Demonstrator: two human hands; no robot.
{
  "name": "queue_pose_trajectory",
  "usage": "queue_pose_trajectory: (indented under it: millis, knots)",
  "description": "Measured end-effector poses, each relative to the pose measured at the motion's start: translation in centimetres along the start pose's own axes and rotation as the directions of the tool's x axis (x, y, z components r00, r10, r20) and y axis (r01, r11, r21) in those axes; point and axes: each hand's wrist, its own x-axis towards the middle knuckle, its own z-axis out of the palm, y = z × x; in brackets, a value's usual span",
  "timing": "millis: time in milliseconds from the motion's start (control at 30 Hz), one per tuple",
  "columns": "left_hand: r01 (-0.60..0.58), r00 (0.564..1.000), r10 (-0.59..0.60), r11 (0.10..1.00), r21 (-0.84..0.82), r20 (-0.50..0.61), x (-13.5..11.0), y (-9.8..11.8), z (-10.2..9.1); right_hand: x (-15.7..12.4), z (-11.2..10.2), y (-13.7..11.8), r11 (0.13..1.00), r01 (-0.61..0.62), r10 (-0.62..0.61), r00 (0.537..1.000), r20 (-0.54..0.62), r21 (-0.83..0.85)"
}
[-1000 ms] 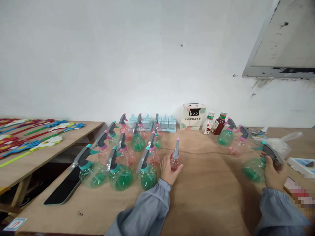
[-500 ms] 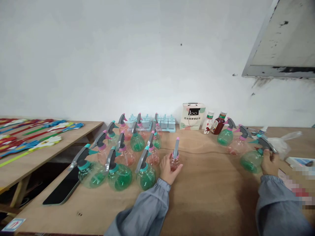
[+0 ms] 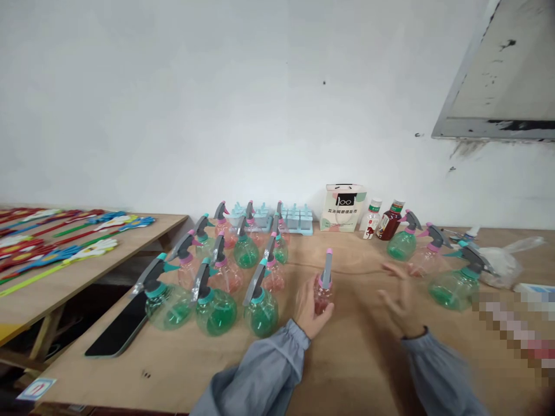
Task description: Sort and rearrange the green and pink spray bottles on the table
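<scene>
My left hand (image 3: 313, 309) grips a small pink spray bottle (image 3: 324, 289) with a grey trigger head, upright on the wooden table (image 3: 347, 370). My right hand (image 3: 401, 297) hovers blurred above the table to the right of it, fingers spread and holding nothing. A green spray bottle (image 3: 453, 286) stands alone further right, beside two more bottles: a green one (image 3: 401, 242) and a pink one (image 3: 427, 254).
Several green and pink spray bottles (image 3: 225, 277) stand in rows on the left. A black phone (image 3: 117, 323) lies near the table's left edge. A box (image 3: 343, 208), two drink bottles (image 3: 381, 219), light-blue trays (image 3: 295, 219) and a plastic bag (image 3: 503, 263) sit behind. A side table (image 3: 65, 271) holds coloured hand clappers.
My right hand let go of the green bottle at the right and swung left toward the middle. My left hand stays on the pink bottle. The camera view shifted a little.
</scene>
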Motion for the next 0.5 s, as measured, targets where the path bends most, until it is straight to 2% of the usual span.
queue_pose_trajectory:
  millis: [33, 67, 100, 167, 267, 367, 400, 433, 500]
  knots:
    - [-0.009, 1.000, 0.009, 1.000, 0.004, 0.019, -0.1, 0.1, 0.0, -0.1, 2.1, -1.9, 0.992, -0.040, 0.025, 0.992, 0.123, 0.120]
    - [-0.013, 0.999, 0.012, 1.000, 0.012, 0.032, -0.1, 0.2, 0.0, -0.2, 4.0, -3.6, 0.973, -0.099, 0.043, 0.964, 0.261, 0.208]
    - [-0.015, 0.999, 0.014, 1.000, 0.021, 0.043, -0.2, 0.3, -0.1, -0.1, 5.6, -5.0, 0.950, -0.156, 0.064, 0.945, 0.322, 0.271]
    - [-0.031, 0.996, 0.028, 0.999, 0.040, 0.082, -0.1, 0.3, -0.2, 0.3, 8.0, -6.9, 0.900, -0.266, 0.120, 0.913, 0.389, 0.346]
    - [-0.088, 0.987, 0.076, 0.992, 0.086, 0.142, -0.3, 0.5, -0.5, 1.2, 9.7, -8.0, 0.845, -0.350, 0.163, 0.888, 0.430, 0.404]
    - [-0.188, 0.982, 0.183, 0.968, 0.164, 0.046, -1.1, 1.2, -1.7, 1.9, 10.2, -7.6, 0.824, -0.339, 0.159, 0.907, 0.389, 0.454]
    - [-0.268, 0.961, 0.275, 0.946, 0.184, -0.011, -1.6, 1.4, -2.5, 2.1, 10.2, -7.3, 0.816, -0.340, 0.170, 0.915, 0.367, 0.468]
    - [-0.366, 0.919, 0.387, 0.908, 0.203, -0.076, -2.1, 1.6, -3.4, 2.2, 10.3, -6.9, 0.804, -0.355, 0.198, 0.916, 0.348, 0.476]
    - [-0.557, 0.760, 0.614, 0.785, 0.271, -0.215, -2.9, 2.0, -5.5, 2.7, 10.4, -6.3, 0.764, -0.437, 0.301, 0.893, 0.336, 0.476]
